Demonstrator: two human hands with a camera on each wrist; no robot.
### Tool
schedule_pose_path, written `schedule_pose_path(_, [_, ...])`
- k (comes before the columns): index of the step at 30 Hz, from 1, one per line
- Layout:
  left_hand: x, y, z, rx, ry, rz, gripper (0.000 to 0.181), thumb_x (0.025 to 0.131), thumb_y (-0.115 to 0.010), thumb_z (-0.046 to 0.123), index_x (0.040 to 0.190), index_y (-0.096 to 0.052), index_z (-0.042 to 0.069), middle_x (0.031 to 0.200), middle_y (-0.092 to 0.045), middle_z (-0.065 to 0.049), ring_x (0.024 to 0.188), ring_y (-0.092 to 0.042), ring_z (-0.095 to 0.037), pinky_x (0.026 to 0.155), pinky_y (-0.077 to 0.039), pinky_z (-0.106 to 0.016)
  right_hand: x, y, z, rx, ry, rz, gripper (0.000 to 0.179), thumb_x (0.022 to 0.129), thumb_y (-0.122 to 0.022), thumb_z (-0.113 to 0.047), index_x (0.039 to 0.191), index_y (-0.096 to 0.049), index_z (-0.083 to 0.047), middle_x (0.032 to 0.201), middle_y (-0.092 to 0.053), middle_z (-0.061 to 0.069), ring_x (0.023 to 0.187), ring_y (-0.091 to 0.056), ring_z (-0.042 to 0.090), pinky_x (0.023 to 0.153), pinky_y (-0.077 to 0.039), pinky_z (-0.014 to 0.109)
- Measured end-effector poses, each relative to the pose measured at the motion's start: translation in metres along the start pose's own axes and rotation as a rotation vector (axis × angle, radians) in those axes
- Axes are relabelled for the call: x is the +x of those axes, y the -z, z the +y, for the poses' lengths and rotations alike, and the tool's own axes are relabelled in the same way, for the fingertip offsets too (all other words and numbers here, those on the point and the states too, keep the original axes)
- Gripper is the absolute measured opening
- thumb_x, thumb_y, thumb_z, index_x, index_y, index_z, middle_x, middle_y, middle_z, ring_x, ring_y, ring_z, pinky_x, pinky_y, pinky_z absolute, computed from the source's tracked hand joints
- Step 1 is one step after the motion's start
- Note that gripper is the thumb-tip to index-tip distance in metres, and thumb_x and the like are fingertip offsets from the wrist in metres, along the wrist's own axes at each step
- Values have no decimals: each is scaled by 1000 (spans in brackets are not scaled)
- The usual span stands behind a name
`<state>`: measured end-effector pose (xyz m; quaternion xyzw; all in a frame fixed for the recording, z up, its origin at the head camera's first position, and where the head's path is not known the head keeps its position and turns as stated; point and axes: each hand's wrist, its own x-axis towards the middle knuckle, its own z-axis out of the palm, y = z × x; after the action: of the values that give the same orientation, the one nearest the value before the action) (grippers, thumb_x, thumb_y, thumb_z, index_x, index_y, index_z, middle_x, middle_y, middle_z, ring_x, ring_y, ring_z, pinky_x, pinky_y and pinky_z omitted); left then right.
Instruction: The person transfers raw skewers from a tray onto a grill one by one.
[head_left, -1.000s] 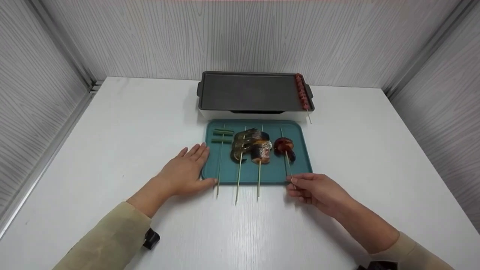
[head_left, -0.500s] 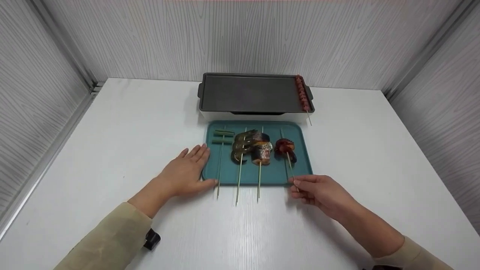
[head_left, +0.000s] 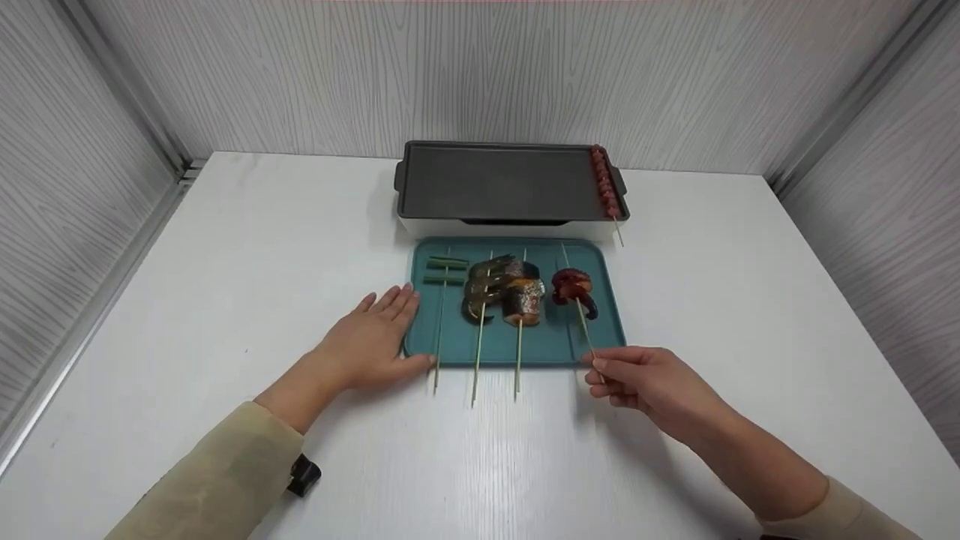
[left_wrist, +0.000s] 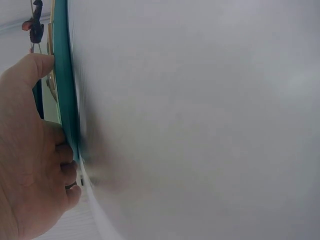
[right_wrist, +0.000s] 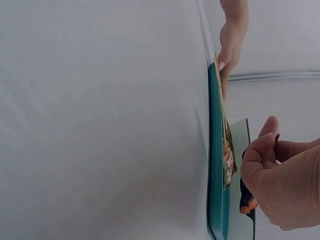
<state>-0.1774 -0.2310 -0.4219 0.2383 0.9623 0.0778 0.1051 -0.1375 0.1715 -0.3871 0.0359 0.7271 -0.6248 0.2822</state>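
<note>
My right hand (head_left: 645,382) pinches the lower end of a bamboo skewer threaded with dark red octopus tentacle (head_left: 574,286). This skewer hangs just above the right part of a teal tray (head_left: 499,352), its shadow falling on the tray. In the right wrist view the octopus is partly behind the right hand (right_wrist: 287,175). My left hand (head_left: 371,345) lies with straight fingers along the tray's left edge, thumb at the front corner. On the tray rest a skewer of green stalks (head_left: 444,280), one of shrimp (head_left: 480,289) and one of fish chunks (head_left: 523,300), their sticks poking over the front rim.
Behind the tray stands a dark grey griddle (head_left: 495,184) on a white base. A skewer of red meat pieces (head_left: 604,184) lies along its right side, its stick past the front edge. Light wood-grain panels (head_left: 495,67) enclose the white table (head_left: 480,465) at back and sides.
My right hand has shifted slightly right, carrying the octopus skewer up and to the right, away from the tray's surface. The left hand stays in place.
</note>
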Motion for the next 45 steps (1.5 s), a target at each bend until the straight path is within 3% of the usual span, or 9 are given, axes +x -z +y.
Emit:
schedule_pose_path(12, [0, -1, -2, 3, 4, 1, 101, 102, -48, 67, 165, -21, -8, 173, -17, -24, 161, -15, -39, 128, -16, -58, -10, 4, -15, -16, 33, 18, 51, 107, -66, -26, 146, -59, 7, 110, -76, 10, 99, -73, 16, 91, -56, 27])
schedule_pose_path(30, [1, 1, 1, 2, 9, -18, 101, 101, -47, 67, 166, -19, -6, 174, -15, -22, 162, -13, -37, 129, -14, -57, -9, 14, -43, -61, 125, 78, 50, 108, -64, -24, 147, -58, 7, 108, -74, 6, 98, -72, 15, 92, -56, 27])
schedule_pose_path(45, [-1, 2, 1, 5, 9, -14, 102, 101, -47, 68, 166, -19, -7, 174, -16, -22, 162, -13, -37, 129, -14, -56, 29, 24, -73, -44, 178, 85, 50, 110, -61, -24, 150, -55, 7, 107, -73, -1, 99, -71, 10, 94, -55, 26])
